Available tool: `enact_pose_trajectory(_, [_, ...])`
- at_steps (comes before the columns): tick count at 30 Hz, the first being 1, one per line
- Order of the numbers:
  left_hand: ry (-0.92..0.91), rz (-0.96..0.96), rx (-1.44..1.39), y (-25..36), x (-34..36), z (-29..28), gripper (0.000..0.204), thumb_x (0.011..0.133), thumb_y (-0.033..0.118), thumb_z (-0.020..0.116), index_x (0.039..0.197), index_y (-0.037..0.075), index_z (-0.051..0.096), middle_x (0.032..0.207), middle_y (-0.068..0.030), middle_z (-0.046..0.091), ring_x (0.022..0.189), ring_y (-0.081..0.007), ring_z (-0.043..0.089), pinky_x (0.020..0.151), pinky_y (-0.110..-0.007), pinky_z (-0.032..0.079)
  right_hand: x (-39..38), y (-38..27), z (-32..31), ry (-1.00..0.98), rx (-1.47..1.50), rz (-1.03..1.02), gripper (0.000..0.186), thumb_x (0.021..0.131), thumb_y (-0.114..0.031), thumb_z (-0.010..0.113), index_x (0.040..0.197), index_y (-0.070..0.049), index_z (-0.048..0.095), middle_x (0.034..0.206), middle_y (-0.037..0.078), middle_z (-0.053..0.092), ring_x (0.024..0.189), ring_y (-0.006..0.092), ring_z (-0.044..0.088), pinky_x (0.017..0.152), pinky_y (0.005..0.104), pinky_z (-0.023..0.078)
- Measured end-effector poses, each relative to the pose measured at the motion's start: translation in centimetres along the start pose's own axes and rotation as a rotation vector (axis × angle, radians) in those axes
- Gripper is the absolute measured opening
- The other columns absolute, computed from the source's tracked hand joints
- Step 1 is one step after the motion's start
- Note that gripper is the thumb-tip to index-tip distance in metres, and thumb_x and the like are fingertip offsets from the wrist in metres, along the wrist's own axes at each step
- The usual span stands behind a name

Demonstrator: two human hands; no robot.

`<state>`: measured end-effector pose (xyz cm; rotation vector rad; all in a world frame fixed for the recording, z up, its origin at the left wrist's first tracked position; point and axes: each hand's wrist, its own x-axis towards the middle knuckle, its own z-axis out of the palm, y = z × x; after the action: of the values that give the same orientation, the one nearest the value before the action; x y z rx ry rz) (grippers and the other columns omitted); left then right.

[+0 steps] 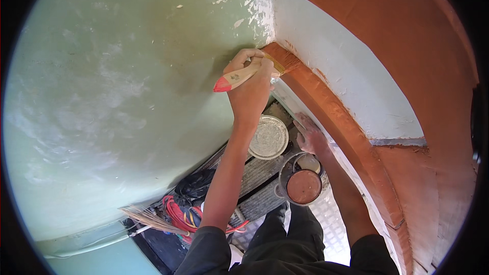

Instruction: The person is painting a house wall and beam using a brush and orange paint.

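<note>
My left hand is closed around a paintbrush with a pale wooden handle and a red tip. Its bristles touch the reddish-brown frame near the corner where the frame meets the green wall. Lower down, my right hand lies flat with fingers spread against the white edge below the frame. Just beneath that hand is a pot holding a round container of reddish-brown paint and a smaller cup. A round, pale, crusted bucket or lid is beside them.
A pale recessed panel sits within the brown frame. Below, dark ridged planks hold the containers. Red cable or hose, black plastic and a straw broom lie at lower left. Patterned floor tiles show near my legs.
</note>
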<state>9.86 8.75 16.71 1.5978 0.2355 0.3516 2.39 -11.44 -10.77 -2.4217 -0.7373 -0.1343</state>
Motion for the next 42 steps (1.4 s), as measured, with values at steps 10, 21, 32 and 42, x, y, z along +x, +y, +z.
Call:
enact_pose_trajectory(10, [-0.203, 0.133, 0.26, 3.0, -1.0, -3.6, 0.016, 0.087, 0.007, 0.068, 0.101, -0.002, 0.064, 0.068, -0.0054, 0.065, 0.061, -0.012, 0.065, 0.06, -0.028, 0.051, -0.2, 0.3, 0.3, -0.007, 0.004, 0.009, 0.049, 0.08, -0.004, 0.059, 0.128, 0.001, 0.062, 0.151, 0.016, 0.047, 0.143, 0.0338, 0.041, 0.119, 0.0436, 0.034])
enact_pose_trajectory(21, [-0.598, 0.095, 0.216, 5.2, 3.7, -1.7, 0.025, 0.081, 0.008, 0.076, 0.103, -0.004, 0.073, 0.071, -0.0051, 0.068, 0.06, -0.0074, 0.06, 0.056, -0.027, 0.048, -0.4, 0.6, 0.5, 0.009, 0.005, 0.019, 0.046, 0.08, -0.006, 0.06, 0.126, 0.001, 0.064, 0.151, 0.016, 0.047, 0.142, 0.0333, 0.042, 0.118, 0.0436, 0.035])
enact_pose_trajectory(32, [-0.201, 0.687, 0.94, 3.2, 4.0, -0.6, 0.015, 0.082, 0.018, 0.076, 0.09, 0.005, 0.075, 0.073, -0.0133, 0.066, 0.059, -0.0292, 0.062, 0.06, -0.038, 0.053, -0.3, 0.4, 0.4, 0.026, -0.041, 0.008, 0.047, 0.081, -0.007, 0.061, 0.127, -0.001, 0.064, 0.151, 0.013, 0.048, 0.142, 0.0311, 0.042, 0.119, 0.0433, 0.035])
enact_pose_trajectory(42, [-0.62, 1.233, 0.789, 1.0, 0.0, -2.7, 0.042, 0.074, 0.011, 0.073, 0.116, 0.015, 0.068, 0.085, 0.0011, 0.056, 0.078, -0.0166, 0.061, 0.059, -0.032, 0.052, -0.4, 0.4, 0.3, -0.03, -0.056, 0.026, 0.047, 0.082, -0.009, 0.059, 0.128, 0.0, 0.063, 0.152, 0.014, 0.046, 0.143, 0.0315, 0.042, 0.119, 0.0432, 0.034])
